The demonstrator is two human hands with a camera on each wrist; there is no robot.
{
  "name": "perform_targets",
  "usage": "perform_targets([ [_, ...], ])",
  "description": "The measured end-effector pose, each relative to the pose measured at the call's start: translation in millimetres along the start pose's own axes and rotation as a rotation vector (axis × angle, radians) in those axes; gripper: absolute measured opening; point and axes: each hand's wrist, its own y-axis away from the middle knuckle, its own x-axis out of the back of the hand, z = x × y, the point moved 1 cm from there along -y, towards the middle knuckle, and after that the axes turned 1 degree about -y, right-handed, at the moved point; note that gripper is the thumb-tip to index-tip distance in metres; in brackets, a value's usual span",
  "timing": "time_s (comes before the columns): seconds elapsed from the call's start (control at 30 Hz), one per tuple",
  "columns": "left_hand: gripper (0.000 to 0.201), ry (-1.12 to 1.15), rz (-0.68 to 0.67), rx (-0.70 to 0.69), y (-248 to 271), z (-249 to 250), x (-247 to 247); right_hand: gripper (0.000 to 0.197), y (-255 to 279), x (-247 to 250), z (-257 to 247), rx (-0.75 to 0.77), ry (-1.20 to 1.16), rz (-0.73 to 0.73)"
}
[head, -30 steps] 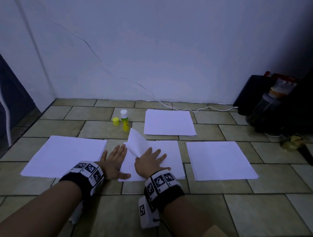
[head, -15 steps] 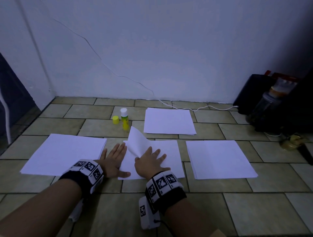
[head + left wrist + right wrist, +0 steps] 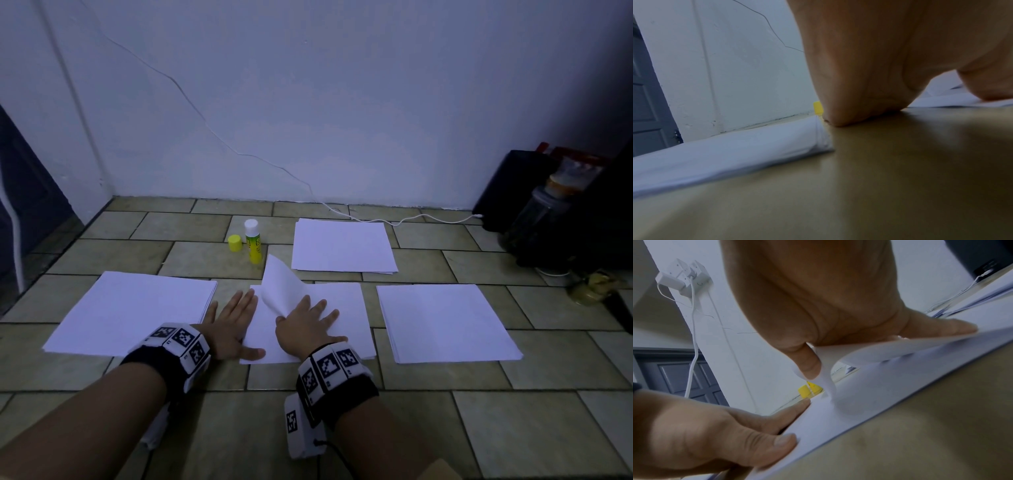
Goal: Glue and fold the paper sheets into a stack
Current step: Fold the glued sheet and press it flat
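Observation:
A middle stack of white sheets (image 3: 342, 318) lies on the tiled floor. Its top sheet (image 3: 282, 287) curls up at the left, with its free edge in the air. My right hand (image 3: 308, 325) lies flat on that stack with spread fingers, and the thumb (image 3: 807, 366) touches the curl's base. Beside it, my left hand (image 3: 233, 318) lies flat and open on the stack's left edge; its thumb (image 3: 783, 444) rests on the paper. An uncapped glue stick (image 3: 253, 243) stands behind, next to its yellow cap (image 3: 235, 243).
Three more paper stacks lie on the floor: left (image 3: 137, 308), back (image 3: 342, 246) and right (image 3: 445, 322). A white cable (image 3: 394, 221) runs along the wall to a black bag (image 3: 513, 192). A jar (image 3: 541, 212) and clutter stand at the right, and a dark door (image 3: 20, 205) is at the left.

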Motion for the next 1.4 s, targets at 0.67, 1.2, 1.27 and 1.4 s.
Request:
perform_targets([
  [0.67, 0.111, 0.007, 0.017, 0.011, -1.0, 0.1, -1.3, 0.070, -3.3, -2.7, 0.9, 0.021, -0.020, -0.012],
  [1.2, 0.131, 0.016, 0.026, 0.000, -3.3, -3.6, -3.6, 0.074, -17.9, -4.7, 8.0, 0.102, -0.046, -0.023],
  [1.27, 0.122, 0.032, 0.033, -0.010, -2.8, -4.9, -4.1, 0.073, -25.0, -6.6, 10.0, 0.139, -0.024, -0.028],
  [1.4, 0.113, 0.094, 0.056, -0.046, -0.1, -7.6, -3.3, 0.072, -35.2, -10.5, 10.5, 0.159, 0.105, -0.069],
])
